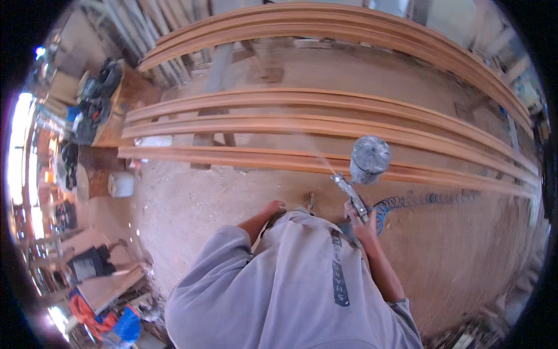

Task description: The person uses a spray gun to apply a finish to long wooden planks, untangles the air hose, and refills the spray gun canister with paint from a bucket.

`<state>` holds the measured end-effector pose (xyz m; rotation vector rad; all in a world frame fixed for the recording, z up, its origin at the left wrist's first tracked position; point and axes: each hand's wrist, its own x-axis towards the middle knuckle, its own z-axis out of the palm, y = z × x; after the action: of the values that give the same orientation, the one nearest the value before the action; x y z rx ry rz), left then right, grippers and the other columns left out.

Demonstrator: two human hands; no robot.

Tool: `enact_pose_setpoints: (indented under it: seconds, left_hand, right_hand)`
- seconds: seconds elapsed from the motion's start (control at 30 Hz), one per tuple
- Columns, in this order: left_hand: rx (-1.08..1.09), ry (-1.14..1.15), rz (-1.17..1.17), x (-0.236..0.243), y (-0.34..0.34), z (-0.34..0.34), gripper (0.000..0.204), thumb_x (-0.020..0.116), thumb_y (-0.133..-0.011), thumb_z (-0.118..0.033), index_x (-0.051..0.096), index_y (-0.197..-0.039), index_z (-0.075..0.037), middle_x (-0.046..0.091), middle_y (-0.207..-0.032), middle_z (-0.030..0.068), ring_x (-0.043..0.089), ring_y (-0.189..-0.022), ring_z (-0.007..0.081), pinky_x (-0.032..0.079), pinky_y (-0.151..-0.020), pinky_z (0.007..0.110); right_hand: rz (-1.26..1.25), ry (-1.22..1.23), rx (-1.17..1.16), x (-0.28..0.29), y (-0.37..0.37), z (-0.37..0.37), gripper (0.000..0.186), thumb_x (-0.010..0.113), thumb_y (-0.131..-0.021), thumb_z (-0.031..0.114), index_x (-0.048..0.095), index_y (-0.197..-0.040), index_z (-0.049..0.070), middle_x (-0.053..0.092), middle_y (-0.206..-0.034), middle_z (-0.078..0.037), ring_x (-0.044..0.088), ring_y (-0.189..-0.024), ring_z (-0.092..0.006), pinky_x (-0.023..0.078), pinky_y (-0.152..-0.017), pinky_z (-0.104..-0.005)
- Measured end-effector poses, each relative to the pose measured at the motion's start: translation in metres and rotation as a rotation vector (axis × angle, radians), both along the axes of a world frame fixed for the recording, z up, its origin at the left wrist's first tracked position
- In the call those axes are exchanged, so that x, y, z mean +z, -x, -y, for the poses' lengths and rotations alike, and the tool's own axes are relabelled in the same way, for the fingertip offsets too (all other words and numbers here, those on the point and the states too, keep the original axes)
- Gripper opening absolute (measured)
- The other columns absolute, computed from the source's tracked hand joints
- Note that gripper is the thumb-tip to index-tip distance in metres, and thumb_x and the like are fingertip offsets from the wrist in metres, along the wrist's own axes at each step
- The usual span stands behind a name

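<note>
Your right hand clenched round grip of spray gun, raised before your chest. Gun metal, grey paint-crusted cup on top, nozzle aimed at nearest long wooden board; fine mist at nozzle. Blue coiled air hose trails right from gun. Your left hand rests at hip, grip cannot tell. More reddish boards lie parallel beyond on supports. Sawdust floor beneath. Power tools on stand far left.
</note>
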<state>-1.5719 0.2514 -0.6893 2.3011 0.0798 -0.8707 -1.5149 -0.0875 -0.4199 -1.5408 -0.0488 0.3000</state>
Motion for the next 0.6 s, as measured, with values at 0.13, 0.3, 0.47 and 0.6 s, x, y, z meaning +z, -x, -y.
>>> enact_pose_setpoints:
  seconds: [0.13, 0.3, 0.47, 0.6]
  left_hand:
    - [-0.305, 0.069, 0.075, -0.021, -0.056, 0.005, 0.051, 0.064, -0.076, -0.045, 0.062, -0.114, -0.01, 0.063, -0.109, 0.0184, 0.058, -0.103, 0.0369, 0.046, -0.09, 0.044]
    - [-0.354, 0.127, 0.048, -0.029, -0.101, 0.086, 0.05, 0.064, -0.076, -0.042, 0.063, -0.115, -0.011, 0.065, -0.108, 0.0174, 0.061, -0.101, 0.0324, 0.046, -0.089, 0.041]
    - [-0.413, -0.131, -0.013, 0.012, -0.142, -0.006, 0.048, 0.064, -0.077, -0.042, 0.064, -0.115, -0.014, 0.065, -0.107, 0.0168, 0.062, -0.099, 0.033, 0.048, -0.087, 0.04]
    - [-0.401, 0.018, 0.067, 0.029, -0.188, 0.045, 0.046, 0.063, -0.079, -0.039, 0.063, -0.118, -0.014, 0.064, -0.111, 0.0169, 0.06, -0.103, 0.0327, 0.046, -0.091, 0.039]
  right_hand:
    - [0.012, -0.004, -0.192, 0.009, 0.005, 0.043, 0.013, 0.059, -0.087, 0.008, 0.061, -0.095, -0.002, 0.06, -0.077, 0.001, 0.053, -0.07, -0.0069, 0.045, -0.061, -0.0249]
    - [0.02, 0.18, -0.442, 0.011, -0.004, 0.112, 0.013, 0.064, -0.085, 0.008, 0.061, -0.095, -0.001, 0.06, -0.077, 0.0, 0.049, -0.069, -0.0054, 0.042, -0.059, -0.0231]
    - [-0.051, 0.111, -0.663, -0.008, 0.0, 0.003, 0.015, 0.067, -0.084, 0.009, 0.063, -0.096, -0.001, 0.06, -0.076, 0.001, 0.047, -0.07, -0.0048, 0.041, -0.06, -0.0237]
    - [0.031, 0.235, -0.772, -0.006, -0.014, -0.003, 0.015, 0.066, -0.085, 0.008, 0.063, -0.097, 0.0, 0.059, -0.076, 0.003, 0.047, -0.07, -0.0044, 0.041, -0.06, -0.0244]
